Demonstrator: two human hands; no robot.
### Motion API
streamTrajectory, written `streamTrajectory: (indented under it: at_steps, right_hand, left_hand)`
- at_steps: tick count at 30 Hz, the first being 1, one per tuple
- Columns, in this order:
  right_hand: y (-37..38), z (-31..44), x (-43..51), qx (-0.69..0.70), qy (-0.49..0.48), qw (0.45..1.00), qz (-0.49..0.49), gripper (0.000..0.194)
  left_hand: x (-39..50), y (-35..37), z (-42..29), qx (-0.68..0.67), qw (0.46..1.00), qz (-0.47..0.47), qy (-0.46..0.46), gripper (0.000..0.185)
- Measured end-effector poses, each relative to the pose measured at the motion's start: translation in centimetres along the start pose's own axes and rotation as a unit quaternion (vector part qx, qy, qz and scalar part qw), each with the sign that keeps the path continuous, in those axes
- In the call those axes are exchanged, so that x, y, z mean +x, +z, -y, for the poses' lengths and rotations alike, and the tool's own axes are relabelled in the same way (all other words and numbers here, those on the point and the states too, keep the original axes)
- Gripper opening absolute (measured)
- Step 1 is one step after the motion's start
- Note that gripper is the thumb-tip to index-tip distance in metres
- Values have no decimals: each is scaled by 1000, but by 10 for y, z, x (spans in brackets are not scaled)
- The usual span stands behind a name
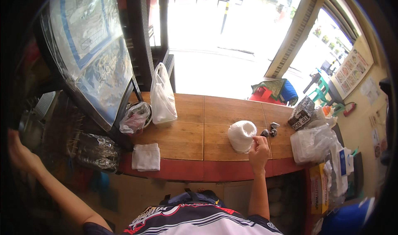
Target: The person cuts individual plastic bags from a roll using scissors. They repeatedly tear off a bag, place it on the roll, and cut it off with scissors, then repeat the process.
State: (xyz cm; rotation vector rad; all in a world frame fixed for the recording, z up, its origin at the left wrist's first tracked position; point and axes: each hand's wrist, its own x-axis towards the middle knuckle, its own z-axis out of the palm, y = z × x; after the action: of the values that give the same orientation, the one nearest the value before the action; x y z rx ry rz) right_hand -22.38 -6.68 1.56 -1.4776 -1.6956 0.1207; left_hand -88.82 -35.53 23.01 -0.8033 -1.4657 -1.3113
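Observation:
On the right part of the wooden counter (186, 138), my right hand (259, 148) pinches the edge of a round white bundle (238, 138), which looks like plastic twine or film. Just past those fingers lie several small dark objects (273, 132), too small to name. Far out at the left rim of the view, my left hand (21, 152) is stretched away from the counter; its fingers are dim and partly cut off, and what they touch is hidden. Foil-covered trays (98, 151) lie between that hand and a folded white cloth (145, 157).
A tied white plastic bag (163, 106) and a bagged bowl (135, 118) stand at the counter's left, beside a plastic-covered panel (99, 76). At the right are a tip box (300, 115), plastic containers (306, 146) and a yellow wrap box (319, 188).

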Motion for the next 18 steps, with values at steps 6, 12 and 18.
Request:
streamTrajectory:
  at_steps: [6, 12, 18]
  right_hand:
    - [12, -40, 33, 6, -7, 998, 66, 20]
    - [60, -32, 27, 88, -129, 965, 213, 17]
    - [119, 41, -4, 162, -319, 874, 328, 13]
  left_hand:
    - [-195, -19, -195, -22, 967, 197, -157, 16]
    - [-331, -68, -263, 133, 840, 420, -315, 27]
    - [-369, -132, -284, 168, 861, 388, -283, 19]
